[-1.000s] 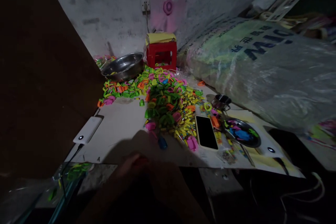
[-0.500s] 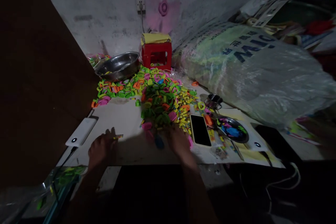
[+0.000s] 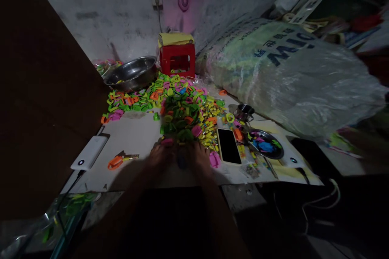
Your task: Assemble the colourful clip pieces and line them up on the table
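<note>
My left hand [image 3: 159,156] is at the near edge of a heap of bright plastic pieces [image 3: 179,113], its fingers bent in beside a pink piece [image 3: 167,141]. My right hand [image 3: 199,158] lies just across from it, fingers curled in toward the heap. Deep shadow hides what either hand grips. Between the hands, a dark blue piece [image 3: 181,162] rests on the white board [image 3: 130,129]. An orange loop-shaped piece [image 3: 115,162] lies to the left, with a small yellow piece [image 3: 131,157] by it. A pink loop [image 3: 214,160] sits right of my right hand.
Small yellow pieces [image 3: 209,139] spread beside a phone [image 3: 229,146]. Further right are a metal cup [image 3: 244,112] and a dish of coloured bits [image 3: 265,145]. A steel basin [image 3: 133,73], red stool [image 3: 177,57] and large plastic sack [image 3: 304,85] stand behind. A white power bank [image 3: 89,153] lies left.
My left hand has moved right, from the board's left side to the heap, leaving the orange piece in view there. My right hand stays near the heap's front. The whole view has shifted slightly.
</note>
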Tool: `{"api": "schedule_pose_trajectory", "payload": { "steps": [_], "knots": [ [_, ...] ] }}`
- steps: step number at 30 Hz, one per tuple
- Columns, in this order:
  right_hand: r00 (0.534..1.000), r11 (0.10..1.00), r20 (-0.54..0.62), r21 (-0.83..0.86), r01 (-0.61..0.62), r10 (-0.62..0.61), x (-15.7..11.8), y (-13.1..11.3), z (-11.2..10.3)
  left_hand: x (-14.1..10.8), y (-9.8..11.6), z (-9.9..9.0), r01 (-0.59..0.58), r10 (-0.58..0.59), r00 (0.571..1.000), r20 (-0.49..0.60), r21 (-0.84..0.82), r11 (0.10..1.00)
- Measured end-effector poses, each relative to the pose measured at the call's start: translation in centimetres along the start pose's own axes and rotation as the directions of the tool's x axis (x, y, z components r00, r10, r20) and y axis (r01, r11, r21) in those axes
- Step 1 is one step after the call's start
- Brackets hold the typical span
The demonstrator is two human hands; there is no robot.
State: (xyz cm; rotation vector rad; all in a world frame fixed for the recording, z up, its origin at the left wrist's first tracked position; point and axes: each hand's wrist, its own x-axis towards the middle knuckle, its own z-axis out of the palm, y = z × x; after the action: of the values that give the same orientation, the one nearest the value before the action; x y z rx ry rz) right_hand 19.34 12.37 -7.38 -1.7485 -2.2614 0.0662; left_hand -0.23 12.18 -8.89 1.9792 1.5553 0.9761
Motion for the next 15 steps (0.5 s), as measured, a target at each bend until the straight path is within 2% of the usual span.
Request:
{"api": "schedule_pose_trajectory", "payload": {
  "steps": [3,6,8,10,13,15],
  "knots": [
    [0.999,0.998,-0.021,0.041,-0.042,0.043,0.4,0.0,0.6,-1.4,0.7,-1.8,0.046,-0.044,0.999,0.032,-0.06,0.997],
    [0.993,0.954,-0.101,0.297,-0.031,0.064,1.0,-0.1,0.6,-3.4,2.4,-3.2,0.209,-0.212,0.977,0.023,-0.293,0.933],
    [0.987,0.881,-0.129,0.472,-0.027,0.099,1.0,-0.2,0.3,-4.6,3.6,-3.8,0.265,-0.294,0.956,0.003,-0.443,0.856],
    [0.977,0.789,-0.103,0.608,-0.088,0.189,0.7,-0.3,0.0,-5.5,4.4,-4.0,0.255,-0.323,0.946,-0.035,-0.535,0.805],
    [0.951,0.628,-0.02,0.755,-0.187,0.308,0.0,-0.4,-0.3,-6.2,4.9,-4.1,0.244,-0.335,0.941,-0.038,-0.608,0.755],
    [0.952,0.557,0.001,0.811,-0.18,0.306,-0.4,-0.5,-0.4,-6.3,5.2,-4.1,0.261,-0.353,0.936,-0.013,-0.648,0.716]
  ]
}}
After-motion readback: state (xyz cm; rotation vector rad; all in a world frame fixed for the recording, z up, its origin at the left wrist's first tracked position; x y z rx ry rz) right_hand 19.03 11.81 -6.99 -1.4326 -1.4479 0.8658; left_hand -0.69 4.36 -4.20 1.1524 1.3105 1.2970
